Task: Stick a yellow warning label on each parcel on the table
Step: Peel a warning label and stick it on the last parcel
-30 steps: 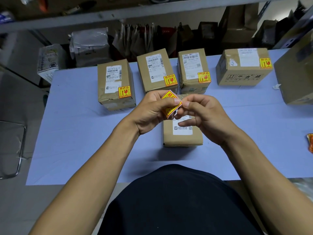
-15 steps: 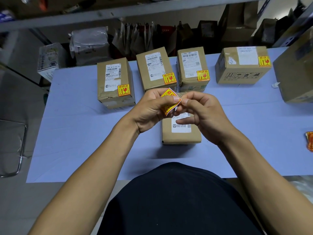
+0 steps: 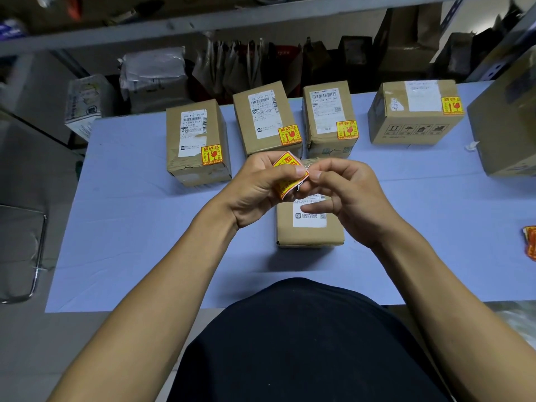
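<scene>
My left hand [image 3: 255,187] pinches a yellow and red warning label [image 3: 287,174] above the table. My right hand [image 3: 345,198] meets it, thumb and forefinger nipping the label's right corner. Right under both hands lies a small brown parcel [image 3: 310,230] with a white shipping slip and no yellow label that I can see; its far half is hidden by my fingers. Behind it stand several brown parcels, each bearing a yellow label: one at the left [image 3: 198,142], two in the middle [image 3: 265,117] [image 3: 329,117], and a wider one at the right [image 3: 414,111].
The light blue table [image 3: 130,227] has a large brown box [image 3: 507,120] at its right edge and a small stack of labels [image 3: 530,242] at the far right. A scrap of white backing [image 3: 471,145] lies beside the wide parcel. Shelves with bags and wrapped packages stand behind the table.
Both hands stay together over the near parcel, working at the label's corner; the label has tilted slightly and the view has shifted a little.
</scene>
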Tool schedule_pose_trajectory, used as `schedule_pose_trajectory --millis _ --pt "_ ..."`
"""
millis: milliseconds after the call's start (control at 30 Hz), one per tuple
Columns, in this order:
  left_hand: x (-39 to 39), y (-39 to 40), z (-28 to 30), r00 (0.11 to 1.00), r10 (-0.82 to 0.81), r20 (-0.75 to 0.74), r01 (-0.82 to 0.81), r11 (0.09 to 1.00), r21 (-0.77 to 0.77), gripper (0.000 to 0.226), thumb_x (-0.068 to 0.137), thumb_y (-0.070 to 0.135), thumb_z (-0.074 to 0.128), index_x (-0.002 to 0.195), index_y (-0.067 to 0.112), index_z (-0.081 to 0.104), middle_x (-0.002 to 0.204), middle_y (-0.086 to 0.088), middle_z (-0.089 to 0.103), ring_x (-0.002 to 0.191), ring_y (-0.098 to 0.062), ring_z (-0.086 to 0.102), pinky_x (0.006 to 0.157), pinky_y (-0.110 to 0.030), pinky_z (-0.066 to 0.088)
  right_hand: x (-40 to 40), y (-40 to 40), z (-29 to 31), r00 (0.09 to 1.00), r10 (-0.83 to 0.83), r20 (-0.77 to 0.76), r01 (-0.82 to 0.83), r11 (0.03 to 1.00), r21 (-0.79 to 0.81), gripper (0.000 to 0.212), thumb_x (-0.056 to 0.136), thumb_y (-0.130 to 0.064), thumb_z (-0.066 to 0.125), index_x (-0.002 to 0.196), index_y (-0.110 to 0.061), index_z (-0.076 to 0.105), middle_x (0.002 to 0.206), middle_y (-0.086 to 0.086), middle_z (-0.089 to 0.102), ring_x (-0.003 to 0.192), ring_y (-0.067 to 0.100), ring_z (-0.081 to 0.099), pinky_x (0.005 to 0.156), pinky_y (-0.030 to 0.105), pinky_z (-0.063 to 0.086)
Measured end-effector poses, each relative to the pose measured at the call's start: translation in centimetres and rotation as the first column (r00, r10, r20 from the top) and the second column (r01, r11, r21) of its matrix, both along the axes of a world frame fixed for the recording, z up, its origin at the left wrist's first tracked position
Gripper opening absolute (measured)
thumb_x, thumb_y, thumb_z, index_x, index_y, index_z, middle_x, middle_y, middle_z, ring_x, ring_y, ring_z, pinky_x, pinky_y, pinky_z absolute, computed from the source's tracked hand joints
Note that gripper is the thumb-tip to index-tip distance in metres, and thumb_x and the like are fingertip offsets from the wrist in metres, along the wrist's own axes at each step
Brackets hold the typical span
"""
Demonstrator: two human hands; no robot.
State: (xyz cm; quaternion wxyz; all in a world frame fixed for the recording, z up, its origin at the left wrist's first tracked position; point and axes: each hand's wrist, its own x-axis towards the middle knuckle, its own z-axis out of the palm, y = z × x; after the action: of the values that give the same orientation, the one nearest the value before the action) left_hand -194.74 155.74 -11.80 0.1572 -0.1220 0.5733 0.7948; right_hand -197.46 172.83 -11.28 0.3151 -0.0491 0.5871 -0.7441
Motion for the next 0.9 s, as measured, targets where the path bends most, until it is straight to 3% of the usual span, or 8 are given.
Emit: schedule_pose_trajectory --millis 333,433,500,567,633,733,800,900 --pt "0.0 -0.2 -0.2 0.999 -0.035 0.012 0.035 0.999 0.007 0.001 0.083 0.010 0.066 0.082 0.009 0.066 0.069 -0.007 0.066 0.061 -0.014 0.061 0.066 -0.028 0.049 0.3 0.0 -0.2 0.999 0.001 -0.040 0.000 1.000 0.024 0.022 0.099 -0.002 0.053 0.084 -0.009 0.067 0.071 0.005 0.069 0.074 0.017 0.068 0.059 0.026 0.060" --pt "0.1 -0.2 -0.3 0.999 -0.042 0.024 0.041 0.999 0.026 0.008 0.084 0.012 0.067 0.090 0.009 0.065 0.073 -0.005 0.067 0.064 -0.013 0.062 0.064 -0.025 0.050 0.4 -0.1 -0.2 0.998 -0.015 -0.065 0.017 1.000 0.024 0.024 0.100 -0.001 0.051 0.083 -0.009 0.066 0.069 0.003 0.067 0.071 0.014 0.068 0.058 0.024 0.058" --pt "0.1 0.1 -0.5 0.999 -0.004 0.034 0.003 0.999 0.036 0.017 0.082 0.013 0.070 0.097 0.013 0.064 0.080 -0.002 0.069 0.068 -0.012 0.064 0.072 -0.030 0.052 0.4 -0.1 -0.2 0.996 -0.042 -0.081 0.044 0.999 0.021 0.024 0.100 -0.001 0.051 0.083 -0.009 0.065 0.067 0.002 0.067 0.069 0.012 0.066 0.058 0.024 0.057" --pt "0.2 0.5 -0.9 0.993 0.111 0.033 -0.109 0.992 -0.062 0.037 0.072 0.020 0.082 0.101 0.018 0.059 0.088 0.000 0.065 0.078 -0.014 0.064 0.084 -0.038 0.054 0.4 -0.2 -0.3 0.991 -0.086 -0.104 0.091 0.995 0.045 0.024 0.100 -0.001 0.051 0.082 -0.010 0.064 0.064 0.000 0.065 0.067 0.011 0.065 0.058 0.024 0.057" --pt "0.3 1.0 -1.5 0.967 0.244 -0.077 -0.256 0.928 -0.270 0.050 0.059 0.035 0.089 0.096 0.025 0.057 0.092 0.001 0.058 0.088 -0.017 0.058 0.089 -0.041 0.053 0.3 -0.1 -0.5 0.982 -0.118 -0.149 0.134 0.985 0.104 0.023 0.100 -0.002 0.053 0.080 -0.012 0.063 0.063 -0.003 0.065 0.067 0.011 0.064 0.059 0.024 0.055" --pt "0.5 1.7 -1.8 0.933 0.246 -0.262 -0.344 0.823 -0.452 0.027 0.065 0.040 0.086 0.079 0.032 0.064 0.090 -0.004 0.060 0.089 -0.024 0.058 0.083 -0.039 0.051 0.2 0.0 -1.1 0.967 -0.134 -0.215 0.174 0.969 0.176 0.023 0.099 -0.004 0.056 0.080 -0.014 0.063 0.064 -0.005 0.067 0.069 0.010 0.064 0.062 0.024 0.055" --pt "0.7 2.1 -1.8 0.931 0.204 -0.302 -0.333 0.812 -0.479 0.014 0.075 0.027 0.083 0.075 0.033 0.070 0.094 -0.008 0.067 0.092 -0.027 0.063 0.082 -0.036 0.052 0.3 0.2 -1.3 0.962 -0.134 -0.237 0.182 0.964 0.194 0.021 0.099 -0.005 0.056 0.081 -0.014 0.064 0.066 -0.007 0.067 0.070 0.010 0.065 0.063 0.024 0.054" --pt "1.2 2.9 -1.6 0.937 0.139 -0.319 -0.282 0.842 -0.460 0.011 0.086 0.008 0.075 0.087 0.019 0.076 0.090 -0.001 0.074 0.086 -0.010 0.068 0.080 -0.023 0.053 0.6 0.7 -1.7 0.956 -0.121 -0.267 0.183 0.958 0.220 0.018 0.099 -0.006 0.057 0.085 -0.012 0.065 0.067 -0.008 0.067 0.071 0.009 0.065 0.064 0.024 0.055"
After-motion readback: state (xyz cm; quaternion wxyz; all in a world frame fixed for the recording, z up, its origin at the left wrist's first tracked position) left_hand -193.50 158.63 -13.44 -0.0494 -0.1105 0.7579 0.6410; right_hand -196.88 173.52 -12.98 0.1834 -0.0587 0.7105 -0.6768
